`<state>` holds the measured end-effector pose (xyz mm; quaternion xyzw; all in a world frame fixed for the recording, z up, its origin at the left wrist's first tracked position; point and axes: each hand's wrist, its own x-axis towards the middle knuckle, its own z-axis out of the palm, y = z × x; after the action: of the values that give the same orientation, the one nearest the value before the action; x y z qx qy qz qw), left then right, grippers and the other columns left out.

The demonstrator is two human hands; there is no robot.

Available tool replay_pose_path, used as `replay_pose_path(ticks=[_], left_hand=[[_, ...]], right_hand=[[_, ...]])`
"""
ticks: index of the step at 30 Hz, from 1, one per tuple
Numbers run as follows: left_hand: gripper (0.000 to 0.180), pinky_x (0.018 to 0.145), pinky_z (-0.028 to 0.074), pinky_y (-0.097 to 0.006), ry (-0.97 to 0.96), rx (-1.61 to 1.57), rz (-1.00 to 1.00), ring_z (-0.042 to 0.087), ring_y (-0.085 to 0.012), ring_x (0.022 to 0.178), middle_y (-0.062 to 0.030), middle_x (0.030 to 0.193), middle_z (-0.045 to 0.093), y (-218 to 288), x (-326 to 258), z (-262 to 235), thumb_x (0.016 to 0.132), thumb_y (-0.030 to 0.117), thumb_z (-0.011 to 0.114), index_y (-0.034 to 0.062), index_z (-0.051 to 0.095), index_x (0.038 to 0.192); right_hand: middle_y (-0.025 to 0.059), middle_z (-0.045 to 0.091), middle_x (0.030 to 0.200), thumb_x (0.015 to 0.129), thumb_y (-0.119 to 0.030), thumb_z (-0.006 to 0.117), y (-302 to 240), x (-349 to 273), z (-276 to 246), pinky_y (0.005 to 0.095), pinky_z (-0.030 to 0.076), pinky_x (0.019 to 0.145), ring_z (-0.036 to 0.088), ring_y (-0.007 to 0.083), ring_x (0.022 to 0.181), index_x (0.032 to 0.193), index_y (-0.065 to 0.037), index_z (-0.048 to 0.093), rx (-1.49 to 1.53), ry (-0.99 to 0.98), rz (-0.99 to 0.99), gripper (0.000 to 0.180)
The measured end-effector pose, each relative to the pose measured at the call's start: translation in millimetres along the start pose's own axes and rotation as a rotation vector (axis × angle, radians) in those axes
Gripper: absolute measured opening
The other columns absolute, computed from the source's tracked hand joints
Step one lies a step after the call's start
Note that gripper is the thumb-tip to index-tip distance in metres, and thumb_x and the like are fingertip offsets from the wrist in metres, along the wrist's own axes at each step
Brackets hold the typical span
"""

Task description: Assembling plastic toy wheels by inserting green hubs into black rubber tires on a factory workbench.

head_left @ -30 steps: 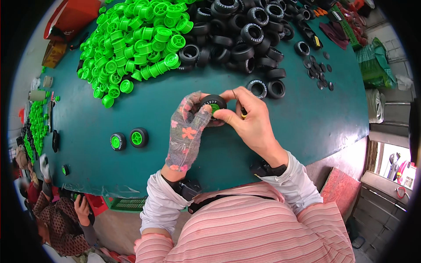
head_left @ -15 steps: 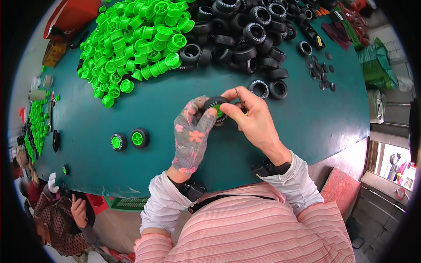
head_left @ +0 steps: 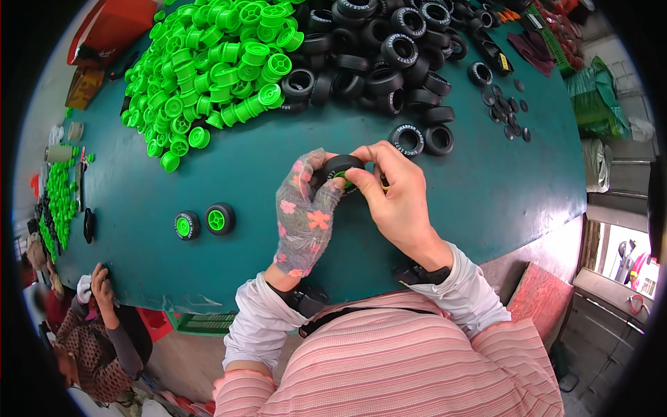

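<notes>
My left hand (head_left: 306,215), in a grey fingerless glove with pink flowers, is closed around a small black tyre (head_left: 340,165). A green wheel rim (head_left: 343,178) shows in the tyre's opening, partly covered by my fingers. My right hand (head_left: 397,198) is bare; its thumb presses on the rim and its fingers curl at the tyre's far side. In its palm is a small tool (head_left: 385,182), of which only a yellow and dark bit shows. To the left stand two tyres fitted on green rims, one wheel (head_left: 220,219) beside another wheel (head_left: 186,226).
A heap of green rims (head_left: 201,69) lies at the far left of the green table (head_left: 472,187), beside a pile of black tyres (head_left: 382,62). Small black discs (head_left: 511,115) lie at the right. A co-worker (head_left: 97,340) is at the table's left edge.
My right hand has curled more tightly, and the tool's thin metal tip no longer shows. The tyre stays in my hands. The co-worker's hands have moved up to the table edge.
</notes>
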<state>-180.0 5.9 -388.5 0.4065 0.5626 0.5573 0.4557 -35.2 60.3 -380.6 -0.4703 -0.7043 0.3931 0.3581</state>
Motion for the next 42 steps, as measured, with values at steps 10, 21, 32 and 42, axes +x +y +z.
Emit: replay_pose_path(ticks=[10,21,32,42], left_hand=[[0.036,0.083,0.061,-0.029,0.024,-0.335,-0.14,0.064,-0.0143,0.101,-0.0089,0.114,0.062,-4,9,4,0.097,0.003,0.065,-0.0041,0.053,0.13],[0.031,0.087,0.057,-0.029,0.003,-0.233,-0.087,0.064,-0.0155,0.1,-0.0094,0.113,0.064,4,5,-2,0.094,-0.001,0.064,-0.0055,0.058,0.125],[0.035,0.082,0.06,-0.03,-0.031,-0.246,-0.164,0.065,-0.017,0.098,-0.0112,0.112,0.065,-4,3,-6,0.095,0.001,0.065,-0.0067,0.057,0.128],[0.028,0.078,0.059,-0.026,0.002,-0.035,-0.036,0.067,-0.0125,0.089,-0.0096,0.108,0.068,-6,-2,2,0.097,0.003,0.065,-0.0047,0.058,0.123]], right_hand=[[0.0083,0.066,0.084,0.088,-0.013,0.075,4,6,-1,0.0324,0.043,0.058,0.05,0.0167,0.06,0.099,0.001,0.066,0.085,-0.063,0.093,0.02],[0.0124,0.064,0.089,0.088,-0.006,0.072,1,0,3,0.0359,0.047,0.06,0.062,0.0299,0.066,0.1,0.001,0.063,-0.006,0.02,-0.159,0.016],[0.0134,0.064,0.088,0.089,-0.007,0.07,10,5,-8,0.0362,0.047,0.063,0.062,0.0298,0.068,0.1,0.002,0.065,0.008,-0.098,-0.089,0.015],[0.0109,0.067,0.087,0.086,-0.02,0.077,3,5,-8,0.0362,0.049,0.06,0.065,0.0282,0.067,0.098,-0.001,0.068,-0.08,-0.127,-0.062,0.024]])
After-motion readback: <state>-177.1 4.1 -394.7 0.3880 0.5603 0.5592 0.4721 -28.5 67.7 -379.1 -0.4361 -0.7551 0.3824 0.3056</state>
